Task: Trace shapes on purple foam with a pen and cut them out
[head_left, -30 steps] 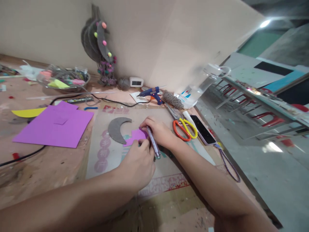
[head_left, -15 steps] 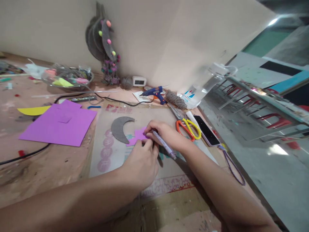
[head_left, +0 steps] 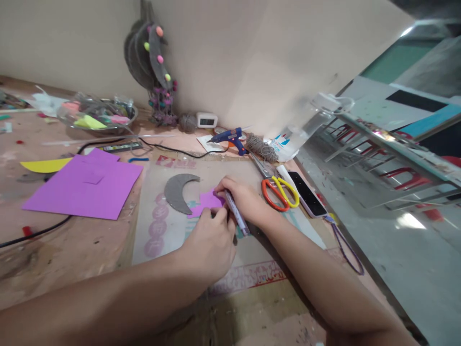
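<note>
A small purple foam piece (head_left: 204, 203) lies on a flattened cardboard sheet (head_left: 252, 259) beside a grey crescent cutout (head_left: 175, 191). My left hand (head_left: 211, 242) presses its fingertips on the near edge of the purple piece. My right hand (head_left: 242, 201) grips a pen (head_left: 236, 217) with the tip on the right side of that piece. The part of the piece under my fingers is hidden.
Orange and yellow scissors (head_left: 279, 190), a phone (head_left: 307, 193) and a blue glue gun (head_left: 229, 138) lie to the right and behind. A large purple sheet (head_left: 82, 185) and a yellow piece (head_left: 45, 165) sit left. A bowl of scraps (head_left: 97, 119) and a cable (head_left: 36, 232) are further left.
The pen in my right hand has tilted a little while its tip stays on the purple piece. My left hand keeps holding the piece down. The view shifted slightly.
</note>
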The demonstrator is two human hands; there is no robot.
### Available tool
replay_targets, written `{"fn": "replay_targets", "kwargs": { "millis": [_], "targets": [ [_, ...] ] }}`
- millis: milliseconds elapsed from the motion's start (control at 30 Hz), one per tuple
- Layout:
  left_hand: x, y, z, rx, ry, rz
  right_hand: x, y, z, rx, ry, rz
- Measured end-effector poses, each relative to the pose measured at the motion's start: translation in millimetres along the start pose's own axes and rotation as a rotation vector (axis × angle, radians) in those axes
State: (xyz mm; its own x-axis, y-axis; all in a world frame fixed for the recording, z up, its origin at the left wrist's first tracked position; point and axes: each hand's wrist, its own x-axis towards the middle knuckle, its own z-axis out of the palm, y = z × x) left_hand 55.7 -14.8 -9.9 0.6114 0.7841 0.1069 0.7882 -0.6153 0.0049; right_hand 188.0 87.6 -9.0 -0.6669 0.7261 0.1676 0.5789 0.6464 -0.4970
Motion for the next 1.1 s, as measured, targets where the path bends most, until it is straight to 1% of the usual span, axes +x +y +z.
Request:
{"fn": "replay_targets", "kwargs": {
  "millis": [100, 200, 267, 400, 467, 600, 667, 800, 900, 967, 1000, 1100],
  "targets": [
    [0, -1, -1.1, 0.001, -0.001, 0.015, 2, -1, -1, -0.021, 0.026, -0.001],
    [1, 1, -0.2, 0.021, 0.019, -0.027, -2, -5, -6, 0.039, -0.044, 0.033],
    [1, 1, 1.0, 0.026, 0.025, -0.035, -5, -6, -7, 0.041, -0.067, 0.044],
    [1, 0, 2.2, -0.005, 0.015, 0.003, -1, -2, -1, -0.054, 0.005, 0.027],
    [1, 0, 2.4, -0.006, 0.036, -0.002, 0, 1, 0, -0.049, 0.024, 0.041],
    [1, 2, 2.7, 0.033, 0.082, -0.046, -3, -2, -8, 0.027, -0.046, 0.057],
    [1, 1, 2.3, 0.036, 0.072, -0.037, -3, -5, -10, -0.005, -0.065, 0.062],
    [0, 0, 1.3, 0.010, 0.078, -0.019, 1, -6, -7, -0.148, -0.019, 0.059],
    [0, 0, 1.3, 0.014, 0.094, -0.035, 0, -2, -7, -0.044, -0.024, 0.057],
    [0, 0, 1.5, 0.016, 0.087, -0.038, -3, -1, -9, 0.012, -0.054, 0.053],
    [1, 0, 1.5, 0.012, 0.078, -0.034, -4, -2, -9, 0.003, -0.064, 0.051],
    [1, -1, 1.3, -0.012, 0.041, -0.019, -2, -6, -8, -0.118, -0.052, 0.060]
  ]
}}
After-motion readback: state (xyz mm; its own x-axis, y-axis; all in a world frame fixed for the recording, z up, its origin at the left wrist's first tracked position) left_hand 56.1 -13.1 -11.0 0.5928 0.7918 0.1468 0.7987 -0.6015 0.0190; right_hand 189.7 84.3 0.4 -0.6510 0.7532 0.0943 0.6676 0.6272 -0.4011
